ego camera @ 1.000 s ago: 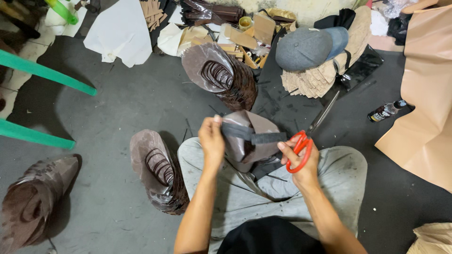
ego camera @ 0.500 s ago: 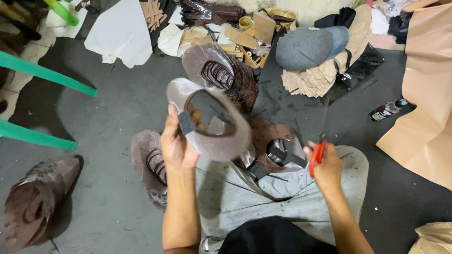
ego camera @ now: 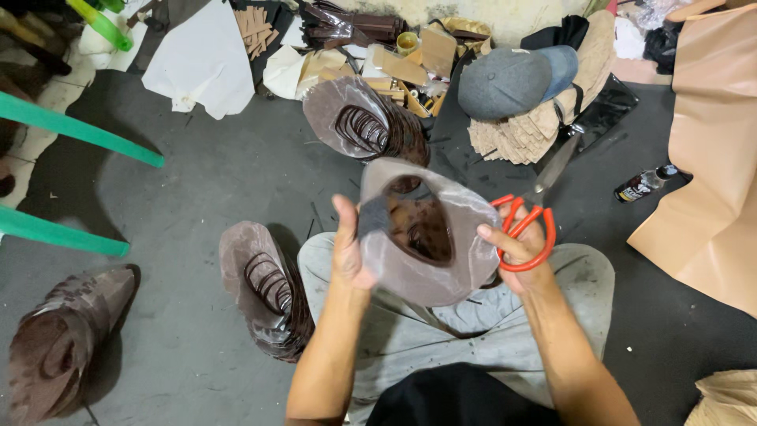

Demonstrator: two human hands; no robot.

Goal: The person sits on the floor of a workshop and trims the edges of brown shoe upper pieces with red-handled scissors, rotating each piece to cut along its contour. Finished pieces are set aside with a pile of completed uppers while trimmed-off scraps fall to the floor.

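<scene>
I hold one brown cut piece (ego camera: pixel 426 237) up over my lap w/ both hands, left hand (ego camera: pixel 347 248) pinching its edge, right hand (ego camera: pixel 520 248) also gripping red scissors (ego camera: pixel 524 233); stacks (ego camera: pixel 268 288) beside my knee look done, more prob left.

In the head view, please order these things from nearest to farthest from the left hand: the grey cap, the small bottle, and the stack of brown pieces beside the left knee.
Measured from the left hand:
1. Stack of brown pieces, just left of the hand, on the floor.
2. Grey cap, up and to the right, among the cardboard.
3. Small bottle, far right, beside the tan sheet.
</scene>
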